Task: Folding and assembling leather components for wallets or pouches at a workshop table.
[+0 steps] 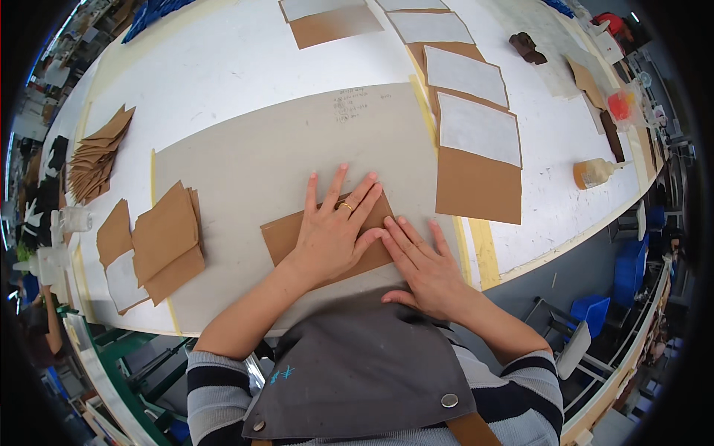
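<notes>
Starting at the left, a fanned stack of brown pieces (97, 156) was seen near the table's (223, 67) edge, and just right of it a smaller pile of brown pieces (167, 241) lay on a grey mat (260, 163). At the middle, one brown rectangular piece (286, 234) was pressed flat on the mat by the left hand (331, 234), fingers spread, and by the right hand (428, 267), fingers laid flat close together. Further right, four brown sheets with white panels (476, 160) were laid overlapping in a row, with one amber glue bottle (595, 172) beyond.
</notes>
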The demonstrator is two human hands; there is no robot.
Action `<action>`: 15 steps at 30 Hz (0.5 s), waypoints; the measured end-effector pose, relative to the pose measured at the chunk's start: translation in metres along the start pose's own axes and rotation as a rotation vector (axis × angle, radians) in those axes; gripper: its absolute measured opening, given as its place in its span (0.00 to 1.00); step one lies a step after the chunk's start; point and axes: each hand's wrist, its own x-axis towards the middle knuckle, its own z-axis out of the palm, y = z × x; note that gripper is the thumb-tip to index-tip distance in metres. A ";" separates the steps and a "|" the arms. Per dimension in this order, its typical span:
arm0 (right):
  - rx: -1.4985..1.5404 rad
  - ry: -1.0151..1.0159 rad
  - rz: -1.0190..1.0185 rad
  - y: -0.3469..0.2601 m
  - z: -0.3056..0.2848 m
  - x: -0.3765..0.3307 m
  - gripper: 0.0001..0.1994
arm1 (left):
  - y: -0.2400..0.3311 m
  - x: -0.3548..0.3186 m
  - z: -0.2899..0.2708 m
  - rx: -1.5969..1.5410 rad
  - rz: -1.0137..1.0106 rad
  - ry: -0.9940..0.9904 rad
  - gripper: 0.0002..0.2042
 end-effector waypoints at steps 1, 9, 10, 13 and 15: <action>-0.003 0.004 0.000 -0.001 -0.001 -0.002 0.48 | -0.001 0.000 0.001 -0.012 0.004 -0.005 0.30; -0.080 0.025 0.003 -0.007 -0.001 -0.008 0.47 | 0.003 -0.002 0.000 0.020 0.004 0.045 0.31; -0.114 0.055 -0.025 -0.007 0.001 -0.007 0.47 | 0.003 -0.006 0.001 -0.012 -0.025 0.021 0.31; -0.139 0.074 -0.045 0.007 -0.001 -0.002 0.44 | -0.005 -0.027 -0.014 -0.073 -0.186 0.022 0.40; 0.093 0.045 -0.008 0.019 -0.009 0.007 0.36 | -0.022 -0.049 -0.029 -0.088 -0.286 0.036 0.43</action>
